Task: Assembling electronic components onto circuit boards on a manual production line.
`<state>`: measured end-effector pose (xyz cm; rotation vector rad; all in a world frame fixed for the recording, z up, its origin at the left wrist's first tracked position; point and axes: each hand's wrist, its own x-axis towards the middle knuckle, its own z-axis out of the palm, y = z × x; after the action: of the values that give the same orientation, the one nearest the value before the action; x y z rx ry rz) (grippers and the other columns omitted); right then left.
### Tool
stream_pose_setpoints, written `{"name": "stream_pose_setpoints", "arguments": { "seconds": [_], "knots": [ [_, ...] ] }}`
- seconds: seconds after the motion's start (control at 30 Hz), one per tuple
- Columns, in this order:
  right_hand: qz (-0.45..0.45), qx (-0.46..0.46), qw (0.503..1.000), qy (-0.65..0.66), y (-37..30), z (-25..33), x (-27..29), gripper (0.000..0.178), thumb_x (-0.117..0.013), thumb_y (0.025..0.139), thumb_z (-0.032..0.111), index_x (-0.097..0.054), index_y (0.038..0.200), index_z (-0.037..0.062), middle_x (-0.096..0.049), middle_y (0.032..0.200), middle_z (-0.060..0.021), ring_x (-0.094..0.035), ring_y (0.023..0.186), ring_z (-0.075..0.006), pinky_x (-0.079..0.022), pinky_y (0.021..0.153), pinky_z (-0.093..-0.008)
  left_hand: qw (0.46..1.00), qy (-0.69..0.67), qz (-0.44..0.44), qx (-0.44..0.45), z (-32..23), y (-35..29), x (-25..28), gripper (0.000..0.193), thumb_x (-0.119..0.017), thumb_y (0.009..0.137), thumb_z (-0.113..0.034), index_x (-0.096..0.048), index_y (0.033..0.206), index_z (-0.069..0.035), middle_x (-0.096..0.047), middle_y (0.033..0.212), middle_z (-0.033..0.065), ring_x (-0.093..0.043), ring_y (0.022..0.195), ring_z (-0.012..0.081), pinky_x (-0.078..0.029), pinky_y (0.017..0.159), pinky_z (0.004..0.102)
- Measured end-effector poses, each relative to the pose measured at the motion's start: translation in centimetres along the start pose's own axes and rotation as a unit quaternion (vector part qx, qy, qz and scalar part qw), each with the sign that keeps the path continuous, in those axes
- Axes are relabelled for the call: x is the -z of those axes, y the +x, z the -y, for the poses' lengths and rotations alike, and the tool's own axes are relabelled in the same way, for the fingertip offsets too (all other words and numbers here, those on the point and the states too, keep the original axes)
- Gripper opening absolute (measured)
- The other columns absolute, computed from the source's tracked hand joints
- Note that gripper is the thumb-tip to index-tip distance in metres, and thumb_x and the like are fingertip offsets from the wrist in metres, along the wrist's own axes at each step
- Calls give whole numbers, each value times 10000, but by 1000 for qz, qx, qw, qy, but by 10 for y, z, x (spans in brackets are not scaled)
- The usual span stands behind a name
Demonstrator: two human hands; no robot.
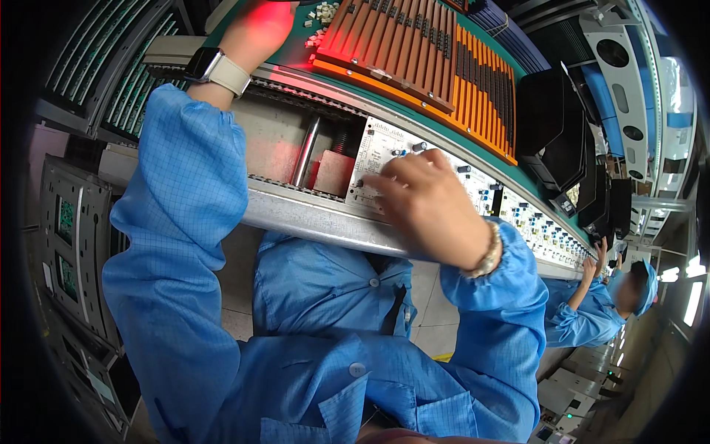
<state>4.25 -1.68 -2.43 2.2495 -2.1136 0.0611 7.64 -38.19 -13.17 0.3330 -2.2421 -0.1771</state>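
My right hand [425,203] is over a white circuit board [373,152] on the conveyor rail. Its fingers are curled down toward the board and partly blurred; whatever is between them, if anything, is hidden. Dark round capacitors [420,146] stand on the board beside the knuckles. My left hand [259,29] reaches to the top edge under red light, and the edge cuts off its fingers. Near it, small white connectors [324,13] lie loose on the green mat. Beyond the rail, an orange and brown slotted rack [399,52] holds rows of dark parts.
A metal conveyor rail [325,214] runs across in front of me. More populated white boards [543,231] line up to the right. Black bins [551,126] stand at the far right. A co-worker in blue [592,318] works farther down the line. Racks of green boards [133,96] stand left.
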Motion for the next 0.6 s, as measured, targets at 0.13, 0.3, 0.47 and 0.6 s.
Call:
{"name": "stream_pose_setpoints", "arguments": {
  "seconds": [0.13,0.3,0.47,0.6],
  "knots": [
    [-43,-103,992,58,-19,-27,19,217,-748,720,91,-673,923,72,-618,872,-71,-591,851,-250,-451,783,-366,997,-81,-2,1,-14,7,6,283,-586,937,-304,-602,1047,-43,-660,903,128,-640,809,274,-484,701,372],
    [-9,-111,992,58,-35,-27,7,191,-758,731,125,-686,902,77,-654,807,-48,-607,781,-211,-435,757,-325,967,-171,97,164,-26,4,19,290,-638,898,-316,-631,963,-34,-605,756,46,-582,693,154,-466,654,306],
    [-48,-95,992,70,-32,-22,-5,140,-750,738,145,-688,841,73,-653,799,-43,-611,771,-197,-431,739,-321,953,-214,91,196,-50,10,31,262,-661,874,-318,-634,903,-59,-521,637,-23,-498,580,64,-408,539,237],
    [-82,-66,993,62,-25,-22,-14,69,-702,767,141,-667,786,85,-612,733,-32,-596,733,-195,-430,753,-317,923,-288,94,235,-54,16,35,214,-683,868,-248,-628,868,-42,-560,631,-23,-475,513,40,-377,488,206]
  ]
}}
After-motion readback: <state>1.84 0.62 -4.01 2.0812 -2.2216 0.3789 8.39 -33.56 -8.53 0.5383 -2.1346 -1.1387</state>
